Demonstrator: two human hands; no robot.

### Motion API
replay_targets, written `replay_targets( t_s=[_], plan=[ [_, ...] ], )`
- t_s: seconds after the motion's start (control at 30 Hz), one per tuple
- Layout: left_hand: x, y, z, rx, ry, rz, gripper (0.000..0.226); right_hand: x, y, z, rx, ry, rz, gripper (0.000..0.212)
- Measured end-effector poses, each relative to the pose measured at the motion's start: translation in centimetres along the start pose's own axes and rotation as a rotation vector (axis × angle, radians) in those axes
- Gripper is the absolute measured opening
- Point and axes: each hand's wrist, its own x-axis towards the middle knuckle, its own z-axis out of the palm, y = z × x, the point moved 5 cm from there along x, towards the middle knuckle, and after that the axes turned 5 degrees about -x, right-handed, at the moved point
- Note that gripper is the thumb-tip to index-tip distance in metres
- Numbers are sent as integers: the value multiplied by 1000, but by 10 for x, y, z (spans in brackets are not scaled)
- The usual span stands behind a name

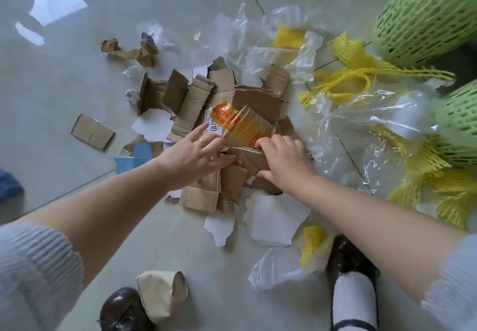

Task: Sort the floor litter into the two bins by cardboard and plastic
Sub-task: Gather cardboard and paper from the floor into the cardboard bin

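Observation:
A heap of torn brown cardboard [247, 101] lies in the middle of the tiled floor. One piece carries orange printed tape [238, 124]. My right hand [284, 160] grips the near edge of that taped cardboard, fingers curled over it. My left hand [198, 152] rests on the pile beside it with fingers spread, pressing on the cardboard. Clear plastic film [343, 113] and yellow foam netting [343, 82] lie to the right. Two green mesh bins stand at the right edge, one far [423, 15] and one nearer [459, 124].
Loose cardboard scraps [93, 132], crumpled brown paper [129, 51], white torn pieces [273, 219], a blue card piece [136, 157] and a beige folded piece [162, 294] lie scattered. My two dark shoes [346, 255] stand at the bottom.

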Motion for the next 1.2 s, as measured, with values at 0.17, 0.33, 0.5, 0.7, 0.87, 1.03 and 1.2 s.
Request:
replay_targets(
  t_s=[0.17, 0.33, 0.5, 0.7, 0.87, 1.03, 1.2],
  plan=[
    [-5, -12, -2, -69, -25, -169, 51, -3, -4, -1, 168, -66, 84, 48],
    [2, -7, -6, -169, -155, -224, 58, -3, -15, -7, 212, -79, 101, 45],
    [11, -8, -29, -283, -353, -238, 38, -6, -11, -12, 436, -170, 71, 23],
    [-14, -36, -31, -612, -373, -405, 44, -2, 21, -31, 567, 4, 141, 26],
    [-26, -61, -19, -819, -341, -518, 17, 12, 18, -27, 509, -46, 138, 17],
    [-35, -97, -18, -1186, -39, -806, 14, 25, 19, -22, 498, -77, 197, 28],
    [-35, -123, 0, -1501, 301, -1101, 22, 27, 18, -28, 532, -83, 152, 24]
  ],
)
